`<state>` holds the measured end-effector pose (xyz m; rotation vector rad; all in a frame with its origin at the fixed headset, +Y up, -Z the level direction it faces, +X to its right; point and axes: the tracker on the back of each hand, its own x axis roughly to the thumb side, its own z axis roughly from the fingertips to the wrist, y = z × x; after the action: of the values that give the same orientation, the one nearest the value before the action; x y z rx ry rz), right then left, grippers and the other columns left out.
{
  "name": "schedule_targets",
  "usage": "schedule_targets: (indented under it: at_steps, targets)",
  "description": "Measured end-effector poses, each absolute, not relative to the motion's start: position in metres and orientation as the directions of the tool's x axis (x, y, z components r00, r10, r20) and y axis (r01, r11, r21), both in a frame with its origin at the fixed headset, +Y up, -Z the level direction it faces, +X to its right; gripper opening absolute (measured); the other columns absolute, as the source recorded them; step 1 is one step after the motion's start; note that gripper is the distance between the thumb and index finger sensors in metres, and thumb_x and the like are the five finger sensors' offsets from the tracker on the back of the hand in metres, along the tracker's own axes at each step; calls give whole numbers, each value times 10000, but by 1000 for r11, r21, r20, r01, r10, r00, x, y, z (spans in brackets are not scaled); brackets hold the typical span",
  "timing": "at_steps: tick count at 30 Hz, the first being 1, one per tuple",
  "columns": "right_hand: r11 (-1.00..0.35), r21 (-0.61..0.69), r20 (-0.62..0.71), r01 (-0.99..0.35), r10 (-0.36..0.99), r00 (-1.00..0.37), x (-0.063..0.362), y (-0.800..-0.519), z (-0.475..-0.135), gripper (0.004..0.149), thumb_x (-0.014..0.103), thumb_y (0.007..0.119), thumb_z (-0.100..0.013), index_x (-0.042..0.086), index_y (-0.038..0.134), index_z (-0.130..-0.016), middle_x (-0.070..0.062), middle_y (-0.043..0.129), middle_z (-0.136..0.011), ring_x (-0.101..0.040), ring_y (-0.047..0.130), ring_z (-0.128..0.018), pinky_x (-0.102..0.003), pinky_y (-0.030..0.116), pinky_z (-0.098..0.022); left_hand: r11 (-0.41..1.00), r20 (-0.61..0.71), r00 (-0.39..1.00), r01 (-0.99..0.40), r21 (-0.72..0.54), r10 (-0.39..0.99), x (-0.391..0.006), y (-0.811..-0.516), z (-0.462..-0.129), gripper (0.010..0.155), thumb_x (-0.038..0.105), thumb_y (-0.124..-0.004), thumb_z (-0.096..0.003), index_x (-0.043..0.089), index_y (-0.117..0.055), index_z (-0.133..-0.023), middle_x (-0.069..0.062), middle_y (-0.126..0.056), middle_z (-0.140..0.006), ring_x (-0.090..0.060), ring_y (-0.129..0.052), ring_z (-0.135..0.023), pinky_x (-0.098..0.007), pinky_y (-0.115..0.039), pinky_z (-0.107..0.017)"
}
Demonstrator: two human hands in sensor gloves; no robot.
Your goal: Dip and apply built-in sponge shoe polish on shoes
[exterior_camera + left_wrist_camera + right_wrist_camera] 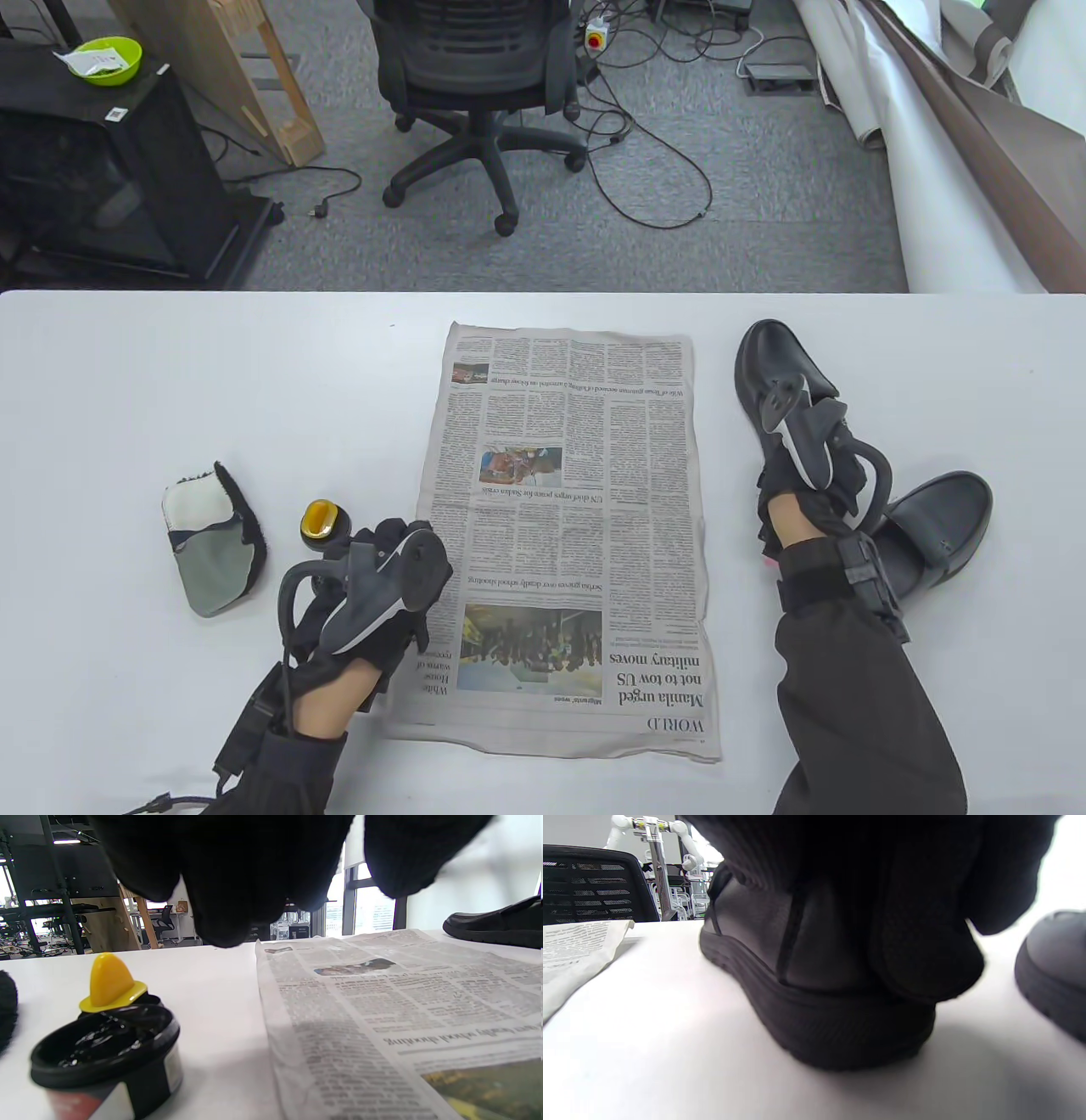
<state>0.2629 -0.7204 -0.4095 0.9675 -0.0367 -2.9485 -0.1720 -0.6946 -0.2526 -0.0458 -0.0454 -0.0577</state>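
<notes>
Polish jar point(106, 1056): open, glossy black polish inside; yellow-handled sponge applicator point(111, 984) just behind.
Left hand point(386, 586): relaxed, empty.
Right hand point(806, 475): grips a black shoe point(776, 365) at its heel.

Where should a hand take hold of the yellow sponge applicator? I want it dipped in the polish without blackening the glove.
Pinch the yellow handle from above, thumb and finger on opposite sides. It stands upright like a tapered knob above a flared flange, with the black sponge underneath, so the fingers would stay above the flange. It stands just behind the open polish jar, beside the left hand.
</notes>
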Motion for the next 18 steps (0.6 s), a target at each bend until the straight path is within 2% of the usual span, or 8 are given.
schedule_targets:
  at_steps: [3, 5, 9, 13, 18]
  targets:
    - [-999, 7, -562, -32, 22, -827, 261, -709, -399, 536, 447, 710, -420, 220, 805, -896, -119, 846, -897, -299, 1124, -469, -484, 870, -529, 996, 49, 996, 76, -42, -74, -172, -695, -252, 585, 565, -801, -451, 281, -730, -958, -49, -819, -1007, -256, -929, -864, -539, -707, -718]
    - [-996, -85, -517, 5, 40, -855, 255, -690, -388, 595, 495, 717, -407, 236, 743, -941, -100, 802, -929, -276, 1106, -461, -477, 863, -523, 997, 45, 997, 66, -28, -64, -173, -692, -252, 587, 564, -801, -451, 279, -730, -959, -52, -820, -1007, -258, -930, -863, -540, -707, -717]
    - [-988, -147, -477, 49, 27, -879, 249, -664, -364, 644, 528, 740, -393, 231, 716, -964, -104, 798, -929, -270, 1084, -420, -483, 863, -493, 998, 41, 997, 66, -24, -65, -173, -691, -251, 585, 565, -799, -451, 281, -730, -959, -54, -818, -1008, -260, -930, -862, -540, -707, -717]
    - [-986, -153, -512, 70, 18, -859, 257, -655, -344, 674, 544, 745, -387, 215, 704, -974, -114, 794, -926, -246, 1076, -370, -470, 879, -456, 996, 32, 996, 86, -6, -85, -174, -691, -250, 587, 566, -800, -451, 281, -729, -959, -56, -817, -1009, -260, -927, -865, -541, -706, -718]
    - [-987, -153, -567, 53, 44, -822, 281, -645, -316, 681, 550, 736, -387, 202, 711, -972, -121, 795, -922, -265, 1066, -409, -470, 876, -440, 993, 12, 993, 114, 16, -114, -179, -691, -253, 589, 567, -800, -449, 282, -727, -960, -56, -813, -1012, -260, -926, -867, -543, -705, -718]
